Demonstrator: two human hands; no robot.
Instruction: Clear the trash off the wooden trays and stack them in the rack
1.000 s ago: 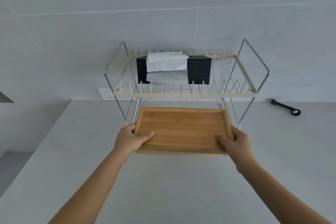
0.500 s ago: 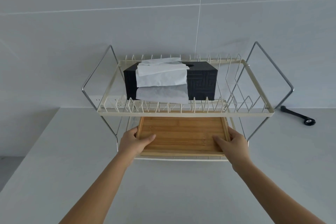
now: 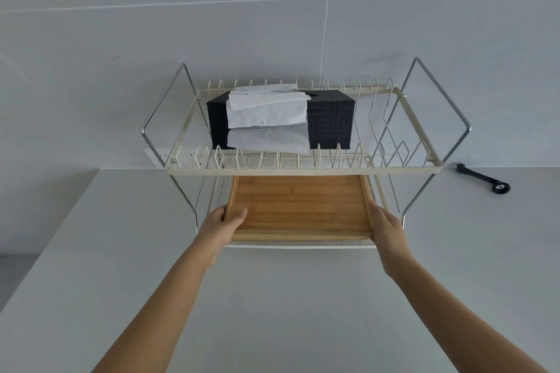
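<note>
A bare wooden tray (image 3: 300, 209) lies flat on the lower shelf of a two-tier wire rack (image 3: 303, 171), its far part hidden under the upper shelf. My left hand (image 3: 222, 225) grips the tray's near left corner, thumb on top. At the near right corner my right hand (image 3: 388, 228) holds the tray's edge. No trash shows on the tray.
A black tissue box (image 3: 330, 119) with white tissue draped over it sits on the rack's upper shelf. A black tool (image 3: 485, 179) lies on the white counter (image 3: 272, 297) to the right. A tiled wall stands right behind the rack.
Both hands have pushed the tray farther into the lower shelf, under the upper tier. The view has drawn closer to the rack.
</note>
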